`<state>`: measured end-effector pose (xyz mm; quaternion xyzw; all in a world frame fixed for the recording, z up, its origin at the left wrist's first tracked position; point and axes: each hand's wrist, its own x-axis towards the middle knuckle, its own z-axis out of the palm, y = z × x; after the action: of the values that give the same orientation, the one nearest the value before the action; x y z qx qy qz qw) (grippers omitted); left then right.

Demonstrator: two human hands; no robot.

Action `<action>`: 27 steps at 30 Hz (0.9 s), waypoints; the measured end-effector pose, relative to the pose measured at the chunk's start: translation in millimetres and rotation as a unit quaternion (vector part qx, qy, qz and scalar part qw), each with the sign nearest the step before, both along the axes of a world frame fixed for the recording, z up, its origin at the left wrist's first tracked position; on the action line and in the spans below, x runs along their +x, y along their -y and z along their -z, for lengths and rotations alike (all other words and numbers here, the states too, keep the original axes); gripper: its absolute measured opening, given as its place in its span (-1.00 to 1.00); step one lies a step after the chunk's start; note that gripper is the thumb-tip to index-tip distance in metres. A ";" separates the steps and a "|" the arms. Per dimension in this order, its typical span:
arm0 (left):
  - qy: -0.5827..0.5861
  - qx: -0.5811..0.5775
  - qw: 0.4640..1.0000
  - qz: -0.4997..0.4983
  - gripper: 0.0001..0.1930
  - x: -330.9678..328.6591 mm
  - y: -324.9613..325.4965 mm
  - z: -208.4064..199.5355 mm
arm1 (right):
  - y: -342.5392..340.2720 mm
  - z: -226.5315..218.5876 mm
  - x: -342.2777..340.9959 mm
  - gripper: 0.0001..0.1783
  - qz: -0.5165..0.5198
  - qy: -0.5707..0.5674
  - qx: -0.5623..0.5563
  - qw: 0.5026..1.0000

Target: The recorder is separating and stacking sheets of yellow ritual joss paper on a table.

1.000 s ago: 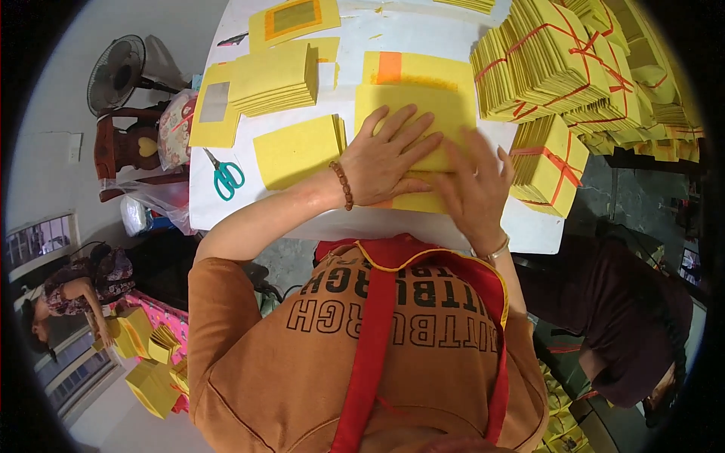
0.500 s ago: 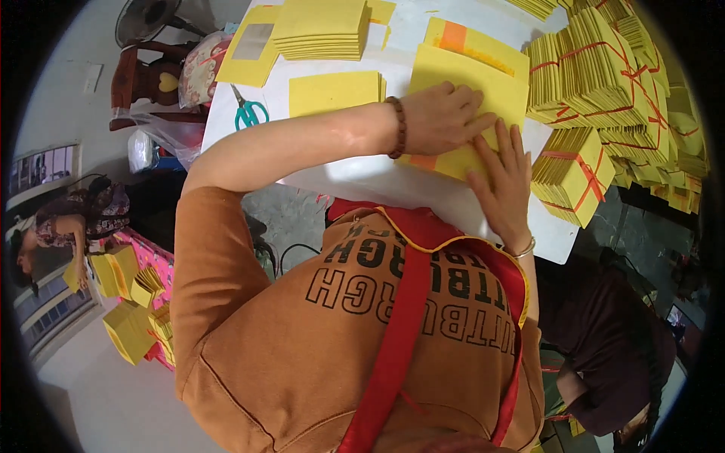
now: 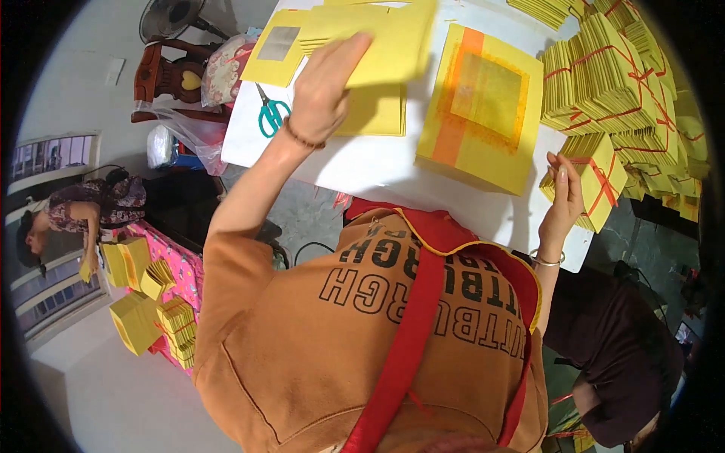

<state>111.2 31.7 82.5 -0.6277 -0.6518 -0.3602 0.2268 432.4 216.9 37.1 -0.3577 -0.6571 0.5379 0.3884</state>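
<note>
Yellow sheet (image 3: 393, 41) lifted in left hand (image 3: 321, 90), above the paper stack (image 3: 483, 106).
Loosely pinched, it could slip; right hand (image 3: 563, 200), fingers seemingly open, touches the tied bundle (image 3: 596, 177) beside that stack.

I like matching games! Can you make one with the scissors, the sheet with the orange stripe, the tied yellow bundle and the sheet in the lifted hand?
Things:
1. scissors
2. sheet with the orange stripe
3. tied yellow bundle
4. plain yellow sheet

Places:
A. touched by the right hand
B. lying flat mid-table
C. held up by the left hand
D. near the table's left edge

Pairs: 1-D, 2-B, 3-A, 4-C
</note>
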 end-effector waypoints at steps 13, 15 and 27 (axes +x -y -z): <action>-0.037 -0.263 0.964 -0.033 -0.35 -16.3 40.4 149.3 | 4.7 4.5 -6.5 -0.72 -0.038 0.041 -0.005 0.998; 0.003 -0.303 0.951 -0.052 -0.34 -14.1 37.2 140.2 | 5.0 5.3 -6.3 -0.73 -0.035 0.042 -0.006 0.998; -0.069 -0.346 0.935 -0.037 -0.35 -20.8 44.5 158.3 | 4.0 3.7 -11.8 -0.72 -0.026 0.051 -0.011 0.998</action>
<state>90.4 -12.8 -75.7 -0.6659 -0.7418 -0.0597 0.0532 420.6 212.8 33.4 -0.3718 -0.6797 0.5357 0.3360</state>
